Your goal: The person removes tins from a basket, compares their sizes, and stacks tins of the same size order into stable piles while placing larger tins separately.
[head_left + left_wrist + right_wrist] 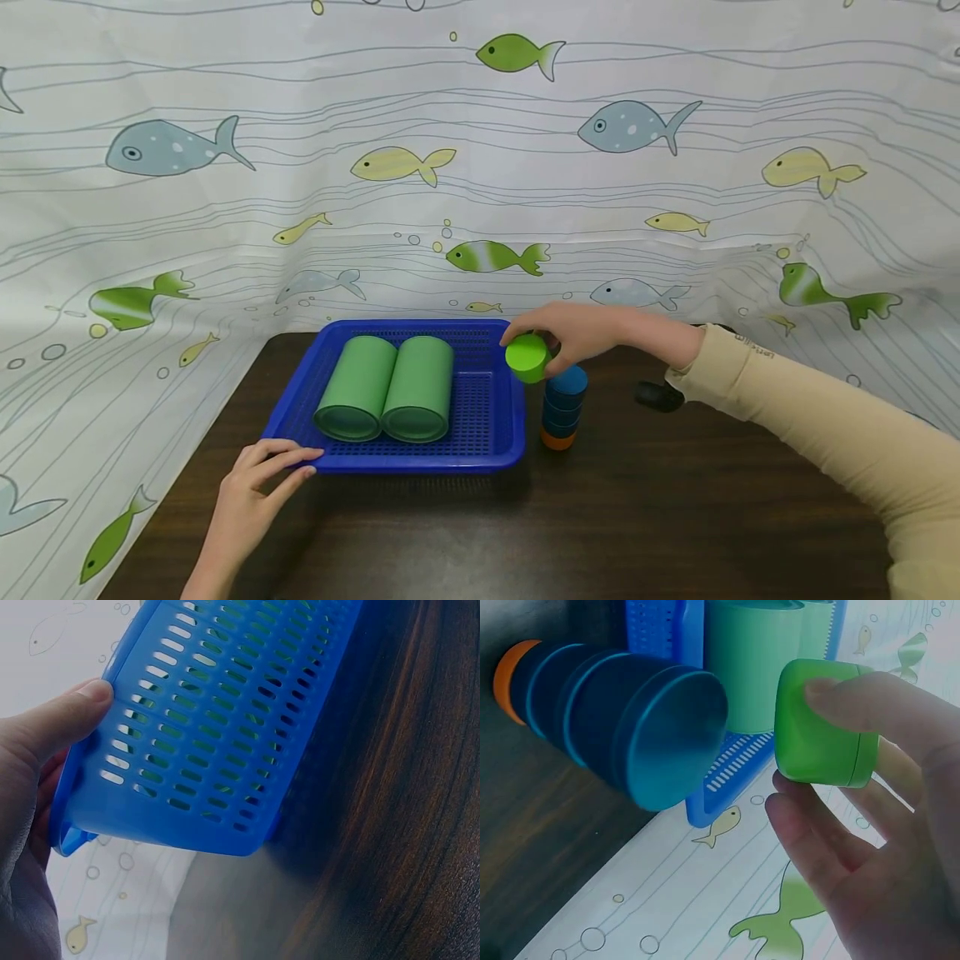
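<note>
In the head view, we find the right hand pinching the green container against the right rim of the blue basket, near the blue stack. In the left wrist view, we record the left hand pinching the basket's rim, sound for steadying. In the right wrist view, the thumb rests on the container's side, and we advise carrying it clear of the stack.

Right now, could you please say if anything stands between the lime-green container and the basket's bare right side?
For the container, apparently only the blue basket's right rim; green cylinders lie left, the blue stack outside.
</note>
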Tool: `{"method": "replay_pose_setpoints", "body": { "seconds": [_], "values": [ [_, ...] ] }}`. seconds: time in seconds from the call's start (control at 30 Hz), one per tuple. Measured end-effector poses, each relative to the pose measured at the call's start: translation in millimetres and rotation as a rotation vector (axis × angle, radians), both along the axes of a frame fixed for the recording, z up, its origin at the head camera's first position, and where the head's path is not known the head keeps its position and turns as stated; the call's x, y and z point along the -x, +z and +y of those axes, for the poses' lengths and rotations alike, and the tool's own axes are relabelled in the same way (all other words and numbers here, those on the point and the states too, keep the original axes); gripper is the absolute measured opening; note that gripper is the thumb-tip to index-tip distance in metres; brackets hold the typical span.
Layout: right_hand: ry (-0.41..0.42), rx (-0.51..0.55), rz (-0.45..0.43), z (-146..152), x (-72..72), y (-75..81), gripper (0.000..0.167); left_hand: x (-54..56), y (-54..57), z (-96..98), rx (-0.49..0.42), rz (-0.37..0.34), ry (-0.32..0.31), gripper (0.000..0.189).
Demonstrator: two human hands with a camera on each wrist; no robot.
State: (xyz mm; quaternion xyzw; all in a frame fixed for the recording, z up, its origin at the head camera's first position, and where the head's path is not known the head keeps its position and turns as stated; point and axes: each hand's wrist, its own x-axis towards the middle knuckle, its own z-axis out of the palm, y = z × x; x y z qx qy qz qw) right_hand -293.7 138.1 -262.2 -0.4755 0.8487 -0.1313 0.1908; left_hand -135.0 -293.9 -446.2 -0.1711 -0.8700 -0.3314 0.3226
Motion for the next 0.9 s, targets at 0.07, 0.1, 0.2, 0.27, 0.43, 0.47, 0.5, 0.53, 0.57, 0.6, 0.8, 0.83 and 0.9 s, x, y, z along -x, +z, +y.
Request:
{"method": "replay_pose_setpoints", "body": {
  "seconds": [0.07,0.1,0.2,0.27,0.43,0.47,0.5,0.53,0.57,0.6,0.8,0.83,0.9],
  "values": [
    [-0.008,0.010,0.000,3.6,-1.2,0.3,0.061,-0.2,0.0,0.0,0.003,0.005,0.000,0.043],
    [-0.007,0.019,0.001,5.5,-1.2,-0.1,0.061,-0.3,0.1,0.0,0.004,0.005,0.001,0.043],
    [-0.007,0.052,0.001,10.6,-3.1,0.7,0.061,-0.3,0.2,0.1,0.004,0.009,0.001,0.043],
    [-0.003,0.075,0.008,14.2,-3.5,0.8,0.060,-0.3,0.4,0.3,0.001,0.005,0.001,0.043],
    [-0.012,0.106,0.026,21.6,-3.9,-0.2,0.061,0.4,0.0,0.3,-0.001,0.007,0.001,0.043],
    [-0.013,0.113,0.025,22.8,-3.8,-0.8,0.061,0.6,-0.1,0.2,-0.001,0.009,0.002,0.043],
    [-0.020,0.116,0.024,23.8,-4.2,-1.1,0.061,0.8,-0.1,0.1,-0.002,0.009,0.001,0.043],
    [-0.023,0.119,0.026,24.7,-4.4,-1.7,0.061,0.8,0.1,0.1,-0.003,0.008,0.002,0.043],
    [-0.028,0.121,0.029,25.5,-5.0,-2.3,0.061,0.8,0.2,0.0,-0.003,0.008,0.002,0.044],
    [-0.034,0.123,0.033,26.2,-5.7,-2.8,0.061,1.0,0.2,-0.2,-0.003,0.008,0.001,0.044],
    [-0.074,0.143,0.027,33.9,-8.0,-8.0,0.061,1.4,0.4,0.1,0.002,0.016,-0.001,0.044],
    [-0.079,0.146,0.022,35.3,-7.9,-9.0,0.061,1.4,0.3,0.3,0.003,0.017,-0.001,0.044],
    [-0.094,0.145,0.016,37.9,-7.8,-10.4,0.061,1.4,0.2,0.6,0.003,0.017,-0.001,0.044]
  ]
}}
